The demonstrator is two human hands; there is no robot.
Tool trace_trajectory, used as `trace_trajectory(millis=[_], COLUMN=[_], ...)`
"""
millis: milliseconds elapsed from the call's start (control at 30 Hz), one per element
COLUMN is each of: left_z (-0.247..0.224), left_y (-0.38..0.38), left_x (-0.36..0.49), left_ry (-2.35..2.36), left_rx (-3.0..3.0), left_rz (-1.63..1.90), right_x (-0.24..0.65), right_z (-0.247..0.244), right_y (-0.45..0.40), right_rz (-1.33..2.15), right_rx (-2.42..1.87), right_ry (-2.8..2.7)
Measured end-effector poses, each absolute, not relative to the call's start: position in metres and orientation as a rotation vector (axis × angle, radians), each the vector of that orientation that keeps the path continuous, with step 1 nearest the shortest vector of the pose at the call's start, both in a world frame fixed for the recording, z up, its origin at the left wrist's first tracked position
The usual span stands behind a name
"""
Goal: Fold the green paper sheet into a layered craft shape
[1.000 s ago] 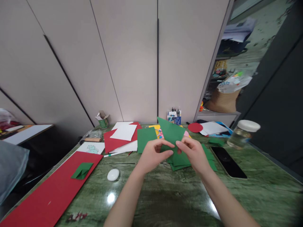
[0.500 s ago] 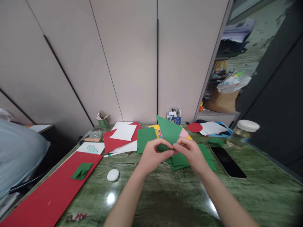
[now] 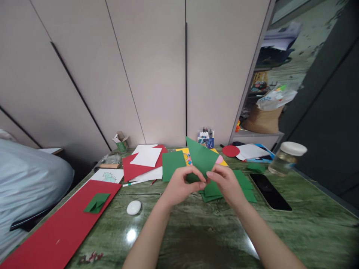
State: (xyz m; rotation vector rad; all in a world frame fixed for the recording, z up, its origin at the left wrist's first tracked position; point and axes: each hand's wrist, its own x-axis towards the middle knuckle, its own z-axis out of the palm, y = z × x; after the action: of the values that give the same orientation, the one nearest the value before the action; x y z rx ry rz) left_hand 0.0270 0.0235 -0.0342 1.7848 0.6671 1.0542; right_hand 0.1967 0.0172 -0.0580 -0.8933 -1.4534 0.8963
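Both hands hold a folded green paper (image 3: 202, 155) up above the table, its pointed corner upward and to the left. My left hand (image 3: 183, 185) pinches its lower edge between thumb and fingers. Close beside it, my right hand (image 3: 226, 183) grips the same paper near its lower corner, fingertips almost touching the left ones. Several green sheets (image 3: 214, 190) lie beneath and behind the hands. Left of them, a green square (image 3: 173, 164) lies flat. A small folded green piece (image 3: 97, 203) rests on a long red sheet (image 3: 64, 228).
A white mouse (image 3: 134, 207) lies left of my arms. To the right are a black phone (image 3: 269, 191) and a lidded jar (image 3: 287, 158). Red and white papers (image 3: 146, 157) and a pen box (image 3: 205, 138) stand or lie at the back. A person's pale clothing (image 3: 33, 183) shows at left.
The green paper has tilted slightly to the right and covers more of the pink shape behind. At the left, the person's pale clothing has moved further into view.
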Motion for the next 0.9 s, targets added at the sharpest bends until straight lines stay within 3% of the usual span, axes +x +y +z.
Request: trace_trajectory(millis=[300, 633, 900], left_z=[-0.033, -0.033, -0.034], left_y=[0.027, 0.032, 0.035], left_x=[0.019, 0.014, 0.011], left_ry=[0.728, 0.579, 0.456], left_rx=[1.728, 1.449, 1.140], left_rz=[0.998, 0.950, 0.827], right_x=[0.202, 0.215, 0.218], right_z=[-0.050, -0.038, -0.031], right_y=[0.018, 0.019, 0.012], right_rz=[1.015, 0.802, -0.104], right_rx=[-0.765, -0.845, -0.995], right_ry=[-1.322, -1.423, -1.757])
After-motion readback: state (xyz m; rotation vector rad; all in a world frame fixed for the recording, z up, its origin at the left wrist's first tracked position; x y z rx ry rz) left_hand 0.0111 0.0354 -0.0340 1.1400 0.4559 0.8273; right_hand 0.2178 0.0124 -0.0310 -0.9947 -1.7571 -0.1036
